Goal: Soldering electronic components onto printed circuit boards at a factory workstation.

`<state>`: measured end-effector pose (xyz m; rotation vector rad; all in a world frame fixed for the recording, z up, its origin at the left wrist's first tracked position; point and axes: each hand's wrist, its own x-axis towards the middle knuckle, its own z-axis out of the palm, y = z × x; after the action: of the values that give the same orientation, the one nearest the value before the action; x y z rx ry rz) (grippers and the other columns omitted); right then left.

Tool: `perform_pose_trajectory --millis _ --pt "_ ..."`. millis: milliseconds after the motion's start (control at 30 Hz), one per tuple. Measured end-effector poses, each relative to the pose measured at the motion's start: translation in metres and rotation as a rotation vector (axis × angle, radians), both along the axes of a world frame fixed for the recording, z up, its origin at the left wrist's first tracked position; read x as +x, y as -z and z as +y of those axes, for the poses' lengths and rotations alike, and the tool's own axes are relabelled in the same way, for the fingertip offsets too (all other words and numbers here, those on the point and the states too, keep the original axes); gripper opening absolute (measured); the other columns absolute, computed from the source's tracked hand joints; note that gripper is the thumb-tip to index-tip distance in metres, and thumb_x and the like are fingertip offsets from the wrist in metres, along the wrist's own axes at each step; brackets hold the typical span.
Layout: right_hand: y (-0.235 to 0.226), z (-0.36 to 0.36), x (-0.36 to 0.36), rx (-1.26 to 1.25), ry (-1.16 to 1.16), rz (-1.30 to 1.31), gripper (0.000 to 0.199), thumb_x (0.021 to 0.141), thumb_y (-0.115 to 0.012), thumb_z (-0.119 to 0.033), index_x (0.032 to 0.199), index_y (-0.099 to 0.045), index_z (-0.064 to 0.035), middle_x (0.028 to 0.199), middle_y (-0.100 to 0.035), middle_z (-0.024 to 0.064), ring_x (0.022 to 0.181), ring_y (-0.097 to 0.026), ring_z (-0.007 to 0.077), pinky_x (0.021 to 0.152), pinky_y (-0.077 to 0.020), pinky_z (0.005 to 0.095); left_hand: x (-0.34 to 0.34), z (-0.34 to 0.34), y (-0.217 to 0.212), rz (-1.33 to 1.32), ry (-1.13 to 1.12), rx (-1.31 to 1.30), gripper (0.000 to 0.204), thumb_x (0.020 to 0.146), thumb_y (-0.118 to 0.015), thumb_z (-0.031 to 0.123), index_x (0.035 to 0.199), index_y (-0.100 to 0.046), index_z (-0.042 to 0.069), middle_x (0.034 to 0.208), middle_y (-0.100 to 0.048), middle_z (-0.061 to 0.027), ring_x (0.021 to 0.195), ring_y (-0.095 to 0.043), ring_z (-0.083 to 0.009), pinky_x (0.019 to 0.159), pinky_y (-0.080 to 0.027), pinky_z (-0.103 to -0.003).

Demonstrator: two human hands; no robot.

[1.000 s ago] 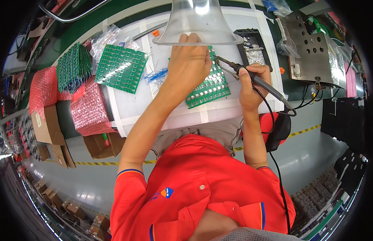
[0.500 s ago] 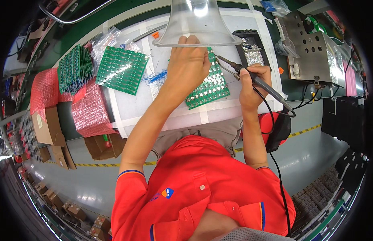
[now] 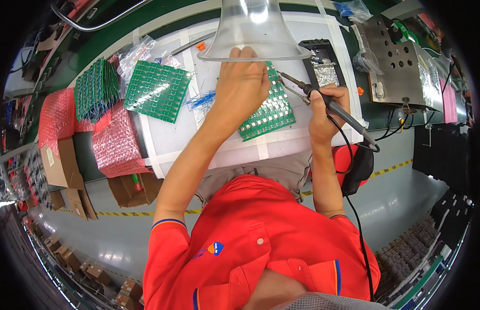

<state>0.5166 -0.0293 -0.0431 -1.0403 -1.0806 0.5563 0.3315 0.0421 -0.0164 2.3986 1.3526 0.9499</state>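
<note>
A green circuit board panel (image 3: 271, 113) with rows of small metal parts lies on the white work mat. Over its upper left part is my left hand (image 3: 244, 80), fingers curled and pinched together; their tips are partly behind a clear plastic funnel-shaped hood (image 3: 255, 33), and what they hold is hidden. My right hand (image 3: 326, 116) is wrapped round a soldering iron (image 3: 348, 114) with a dark grey handle. The iron's tip points left toward the board's upper right edge; a thin metal guide runs beside it. I cannot tell whether the tip touches the board.
Left on the mat lie another green board (image 3: 156, 90) and loose blue wires (image 3: 201, 99). Beyond stand stacked boards (image 3: 96, 89) on pink bubble wrap (image 3: 118, 139). On the right are a black tray (image 3: 340, 59) of silvery scraps and a perforated metal box (image 3: 405, 77). The iron's cable (image 3: 349, 160) hangs down.
</note>
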Motion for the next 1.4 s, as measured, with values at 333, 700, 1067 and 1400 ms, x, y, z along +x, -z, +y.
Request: perform_pose_trajectory --millis 333,700,1067,1400 --pt "-0.017 -0.039 0.023 -0.106 0.072 0.025 0.015 0.09 -0.071 0.003 0.104 -0.064 0.0025 0.083 -0.064 0.0055 0.064 -0.059 0.0087 0.058 -0.0449 0.0221 0.0 0.002 0.001 -0.022 0.024 0.031 0.006 0.079 -0.072 0.004 0.08 -0.068 0.001 0.093 -0.064 -0.0146 0.095 -0.058 -0.0369 0.084 -0.048 -0.047" --pt "-0.017 -0.058 0.075 -0.183 0.095 0.463 0.044 0.108 -0.049 -0.021 0.138 -0.054 0.0095 0.116 -0.071 0.0219 0.095 -0.076 0.0298 0.059 -0.0549 0.0296 -0.002 0.003 0.004 -0.051 0.055 0.022 0.004 0.079 -0.071 0.003 0.078 -0.068 0.0 0.095 -0.063 -0.0141 0.092 -0.057 -0.035 0.083 -0.048 -0.047" --pt "-0.019 -0.055 0.037 -0.109 0.084 0.303 0.025 0.101 -0.06 -0.008 0.123 -0.059 0.0054 0.094 -0.067 0.0156 0.071 -0.068 0.0211 0.055 -0.0508 0.0286 -0.009 0.008 0.003 -0.069 0.038 -0.014 0.004 0.083 -0.07 0.003 0.084 -0.068 0.001 0.091 -0.07 -0.0144 0.098 -0.063 -0.0368 0.083 -0.051 -0.046" --pt "-0.022 -0.018 -0.013 -0.173 -0.129 0.075 0.023 0.092 -0.072 0.004 0.113 -0.061 0.0017 0.089 -0.066 0.0074 0.066 -0.061 0.0078 0.057 -0.0467 0.0212 -0.07 -0.033 -0.034 -0.007 0.029 -0.133 0.013 0.09 -0.071 0.01 0.099 -0.071 0.001 0.118 -0.071 -0.013 0.114 -0.062 -0.0345 0.099 -0.049 -0.043"
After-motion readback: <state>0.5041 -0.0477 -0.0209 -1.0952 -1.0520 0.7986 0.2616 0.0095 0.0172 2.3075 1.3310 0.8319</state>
